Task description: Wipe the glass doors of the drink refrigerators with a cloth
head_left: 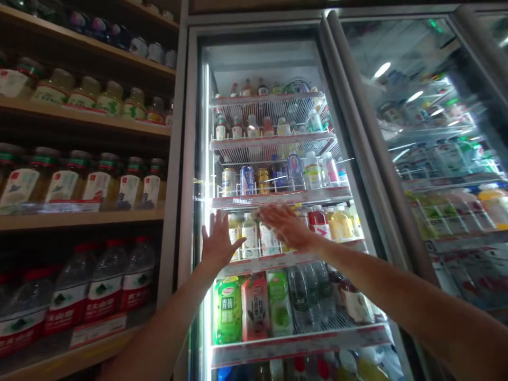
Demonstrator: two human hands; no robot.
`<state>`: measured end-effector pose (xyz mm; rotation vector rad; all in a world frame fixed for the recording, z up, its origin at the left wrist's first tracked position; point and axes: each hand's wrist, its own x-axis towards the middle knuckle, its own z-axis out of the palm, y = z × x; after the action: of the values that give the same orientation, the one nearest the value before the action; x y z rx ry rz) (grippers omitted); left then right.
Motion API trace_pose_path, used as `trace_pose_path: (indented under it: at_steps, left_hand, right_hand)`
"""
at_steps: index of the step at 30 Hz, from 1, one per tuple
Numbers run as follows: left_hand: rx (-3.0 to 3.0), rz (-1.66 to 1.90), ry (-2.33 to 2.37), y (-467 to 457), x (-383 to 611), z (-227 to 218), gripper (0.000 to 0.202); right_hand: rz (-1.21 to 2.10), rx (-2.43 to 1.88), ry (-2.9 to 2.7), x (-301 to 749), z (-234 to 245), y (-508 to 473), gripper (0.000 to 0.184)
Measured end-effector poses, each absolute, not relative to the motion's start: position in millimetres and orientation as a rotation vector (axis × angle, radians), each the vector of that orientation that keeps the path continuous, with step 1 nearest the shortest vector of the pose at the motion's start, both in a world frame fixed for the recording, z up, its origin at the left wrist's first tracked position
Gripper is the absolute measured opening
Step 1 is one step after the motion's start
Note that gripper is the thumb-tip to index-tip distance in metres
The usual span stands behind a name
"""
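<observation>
My left hand (pixel 218 241) is raised in front of a lit drinks cooler (pixel 254 58), fingers spread, holding nothing. It is nearest to the pale-labelled bottles (pixel 250 235) on the middle shelf. Reaching in from the right, my right hand (pixel 283 225) is a little smeared by motion. Its fingers are stretched out flat, with nothing seen in them. It covers part of the same row, beside a red bottle (pixel 318 219) and a yellow juice bottle (pixel 342 222). Whether either hand touches the cooler's glass, I cannot tell.
Wooden shelves (pixel 79 219) on the left carry jars and red-capped water bottles (pixel 105 280). Inside the cooler, cans (pixel 246 180) stand above my hands, and green and pink drinks (pixel 255 307) below. A metal door frame (pixel 365 143) divides it from another stocked cooler (pixel 448 153) on the right.
</observation>
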<state>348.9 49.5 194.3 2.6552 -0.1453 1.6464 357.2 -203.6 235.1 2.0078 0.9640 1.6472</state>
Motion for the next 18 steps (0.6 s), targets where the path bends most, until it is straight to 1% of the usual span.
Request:
trace_pose_path:
  at_steps: [2, 3, 6, 7, 8, 9, 12, 13, 14, 17, 18]
  left_hand:
    - [2.655, 1.665, -0.125, 48, 349, 194, 0.084]
    - [2.650, 1.689, -0.125, 46, 350, 194, 0.083]
    - [2.626, 1.762, -0.189, 36, 353, 193, 0.082]
    - [2.612, 1.780, -0.204, 32, 355, 193, 0.082]
    - [2.596, 1.790, -0.207, 28, 356, 192, 0.083]
    - [2.580, 1.795, -0.199, 25, 356, 192, 0.082]
    - [2.565, 1.791, -0.180, 19, 357, 192, 0.081]
    - [2.567, 1.786, -0.183, 19, 357, 192, 0.081]
    - [2.564, 1.786, -0.187, 20, 358, 192, 0.081]
    - [2.511, 1.816, -0.197, 21, 360, 191, 0.082]
    - [2.491, 1.823, -0.204, 22, 361, 191, 0.082]
  right_hand:
    - [1.461, 1.898, 1.107, 356, 229, -211, 0.065]
    - [1.486, 1.921, 1.067, 356, 230, -215, 0.063]
    - [1.838, 2.152, 0.644, 354, 243, -223, 0.053]
    - [1.912, 2.194, 0.542, 353, 243, -224, 0.052]
    - [1.916, 2.200, 0.530, 353, 241, -225, 0.052]
    - [1.850, 2.173, 0.609, 352, 236, -226, 0.052]
    - [1.512, 1.987, 0.971, 351, 221, -236, 0.057]
    - [1.495, 1.974, 0.987, 351, 220, -241, 0.057]
    - [1.565, 2.013, 0.920, 351, 222, -247, 0.056]
    - [1.955, 2.232, 0.466, 351, 227, -260, 0.051]
    - [2.012, 2.266, 0.389, 351, 224, -262, 0.052]
